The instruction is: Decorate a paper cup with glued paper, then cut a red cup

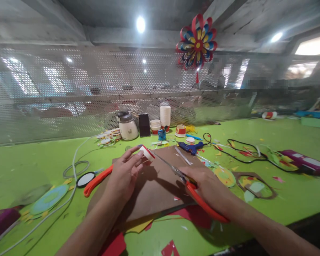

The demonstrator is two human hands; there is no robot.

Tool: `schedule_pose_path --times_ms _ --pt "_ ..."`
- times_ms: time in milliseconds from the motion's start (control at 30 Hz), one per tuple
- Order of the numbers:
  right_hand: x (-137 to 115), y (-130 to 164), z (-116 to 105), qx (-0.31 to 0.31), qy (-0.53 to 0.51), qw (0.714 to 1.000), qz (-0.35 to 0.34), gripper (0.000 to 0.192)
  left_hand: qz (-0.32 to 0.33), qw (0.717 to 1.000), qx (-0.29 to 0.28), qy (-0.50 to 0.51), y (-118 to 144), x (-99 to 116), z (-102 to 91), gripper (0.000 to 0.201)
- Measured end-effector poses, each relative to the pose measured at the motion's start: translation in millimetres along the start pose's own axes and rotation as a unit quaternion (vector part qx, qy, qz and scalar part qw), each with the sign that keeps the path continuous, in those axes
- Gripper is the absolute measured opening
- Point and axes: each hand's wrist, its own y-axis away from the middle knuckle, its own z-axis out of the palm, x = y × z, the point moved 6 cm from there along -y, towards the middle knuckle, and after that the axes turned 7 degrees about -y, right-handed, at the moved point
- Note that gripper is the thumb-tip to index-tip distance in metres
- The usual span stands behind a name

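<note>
Two hands at frame centre: left hand [124, 174] pinches a paper cup [146, 153]; right hand [206, 185] grips orange scissors [186, 185], blades slanting up-left to the cup.

The right hand [208, 185] covers part of the orange scissors' [200, 199] handles, the left hand [124, 174] hides most of the paper cup [147, 153], both arms run off the bottom edge, and some spots behind the mesh wall [69, 89] are blurred.
</note>
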Motion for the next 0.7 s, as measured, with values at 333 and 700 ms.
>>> schedule_pose_path --times_ms 333,700 --pt "3.4 -1.4 1.7 -0.01 0.011 1.0 0.01 0.027 -0.035 0.999 0.015 0.001 -0.1 -2.0 -1.2 0.033" --pt "0.5 1.2 -0.2 0.002 0.044 0.999 -0.006 0.038 -0.017 1.0 0.004 -0.007 -1.8 -5.0 -1.9 0.035"
